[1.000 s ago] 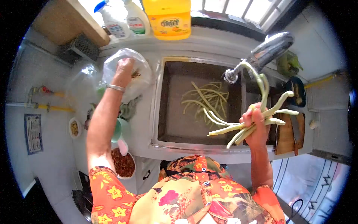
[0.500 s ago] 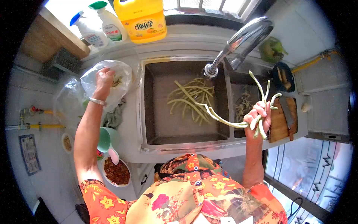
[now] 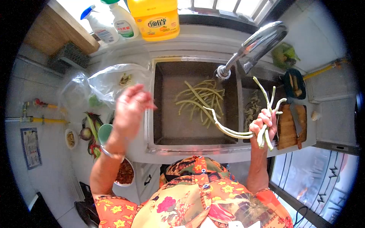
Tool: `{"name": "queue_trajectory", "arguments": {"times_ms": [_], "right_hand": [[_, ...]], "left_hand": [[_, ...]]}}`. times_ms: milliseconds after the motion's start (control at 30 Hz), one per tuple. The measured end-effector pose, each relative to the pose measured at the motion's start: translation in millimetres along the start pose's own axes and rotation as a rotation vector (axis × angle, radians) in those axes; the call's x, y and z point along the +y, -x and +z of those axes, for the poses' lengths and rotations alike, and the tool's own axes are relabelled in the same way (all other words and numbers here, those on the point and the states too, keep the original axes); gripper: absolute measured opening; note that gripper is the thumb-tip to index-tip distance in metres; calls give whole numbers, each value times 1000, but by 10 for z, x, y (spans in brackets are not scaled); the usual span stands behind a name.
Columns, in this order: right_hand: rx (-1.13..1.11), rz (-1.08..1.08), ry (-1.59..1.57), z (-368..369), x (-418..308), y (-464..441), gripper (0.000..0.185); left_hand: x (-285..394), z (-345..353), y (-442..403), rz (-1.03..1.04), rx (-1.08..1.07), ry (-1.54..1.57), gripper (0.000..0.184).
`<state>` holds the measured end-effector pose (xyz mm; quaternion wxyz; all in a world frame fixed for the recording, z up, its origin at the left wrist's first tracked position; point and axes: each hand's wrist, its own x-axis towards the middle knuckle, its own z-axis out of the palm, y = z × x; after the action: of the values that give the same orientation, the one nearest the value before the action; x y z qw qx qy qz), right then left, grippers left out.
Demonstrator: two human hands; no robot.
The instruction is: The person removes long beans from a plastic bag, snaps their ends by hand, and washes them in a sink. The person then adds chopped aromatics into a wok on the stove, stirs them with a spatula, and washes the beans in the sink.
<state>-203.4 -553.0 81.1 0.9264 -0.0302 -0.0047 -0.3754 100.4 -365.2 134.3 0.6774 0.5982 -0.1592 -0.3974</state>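
Observation:
My right hand (image 3: 264,123) is closed around a bunch of long green beans (image 3: 232,132), held above the sink's right edge. Their ends stick out above and below the fist, and a few long ones trail left over the basin. My left hand (image 3: 133,108), blurred by motion, is over the counter left of the sink, its fingers apart with nothing visible in them. Just beyond it lies an open clear plastic bag (image 3: 110,78) with small scraps (image 3: 125,79) in it. More long beans (image 3: 201,97) lie in the large sink basin (image 3: 178,131).
A chrome faucet (image 3: 262,36) arches over the sink. On the right are a cutting board (image 3: 287,133) and a knife (image 3: 295,119). A green cup (image 3: 104,133) and a bowl of reddish-brown food (image 3: 124,173) are near my left forearm. A yellow jug (image 3: 157,22) stands behind.
My left hand has left the plastic bag and moved right and toward me, its fingers loosening. My right hand still grips the beans. The view has shifted slightly.

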Motion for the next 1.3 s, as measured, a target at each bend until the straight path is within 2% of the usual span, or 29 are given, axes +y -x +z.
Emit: {"name": "queue_trajectory", "arguments": {"times_ms": [67,200,233,267,333,367,467,500,533,633,667,733,767,800,867,900,933,967,1000,1067,1100,1167,1200,1267,1300], "right_hand": [[8,53,51,28,81,-16,28],[14,107,60,71,186,-52,27],[26,119,74,75,199,-54,27],[53,114,101,101,220,-44,28],[30,124,90,108,225,-48,28],[30,109,93,109,200,-33,28],[81,112,99,85,234,-33,27],[81,125,72,76,245,-32,27],[79,130,49,68,249,-27,27],[80,111,-61,19,346,-38,28],[82,97,-126,2,391,-48,29],[59,95,-116,-22,351,-61,27],[61,42,-183,-74,269,-67,26],[59,-12,-248,-117,182,-81,25],[64,-71,-130,-126,54,-90,25],[81,-93,-129,-101,0,-73,25],[98,-94,-142,-102,39,-103,25],[117,-103,-109,-77,80,-121,25],[125,-81,-99,-98,101,-130,24],[197,-97,-21,-148,181,-141,24],[205,-98,16,-158,213,-151,24],[260,-98,38,-158,242,-158,25],[257,-89,46,-173,244,-160,25],[259,-98,61,-205,251,-160,24],[262,-105,80,-205,251,-157,22]], "left_hand": [[170,489,371,-170,-486,-601,32],[-138,704,486,502,-774,-950,42],[-143,708,508,551,-823,-1080,44],[-147,729,510,560,-826,-1078,44],[-173,717,505,596,-866,-1220,30],[-214,716,502,697,-854,-1276,16],[-287,708,554,626,-893,-1268,13],[-340,704,559,690,-839,-1218,13],[-373,699,547,696,-846,-1216,13],[-459,680,486,696,-627,-978,13],[-467,678,477,703,-633,-978,13],[-413,667,496,31,-368,-399,15],[-328,577,423,-108,-338,84,17],[-238,495,365,-44,-243,224,18],[21,312,298,108,-80,139,23],[215,82,176,255,41,-190,27],[216,49,174,272,56,-241,28],[271,-135,70,382,145,-535,32],[317,-283,-43,385,137,-533,32],[375,-512,-238,607,341,-1255,33],[381,-570,-286,613,341,-1257,33],[366,-669,-358,395,353,-1508,28],[317,-742,-386,396,350,-1511,28],[224,-844,-452,619,316,-1695,18],[219,-843,-478,622,309,-1694,18]]}}
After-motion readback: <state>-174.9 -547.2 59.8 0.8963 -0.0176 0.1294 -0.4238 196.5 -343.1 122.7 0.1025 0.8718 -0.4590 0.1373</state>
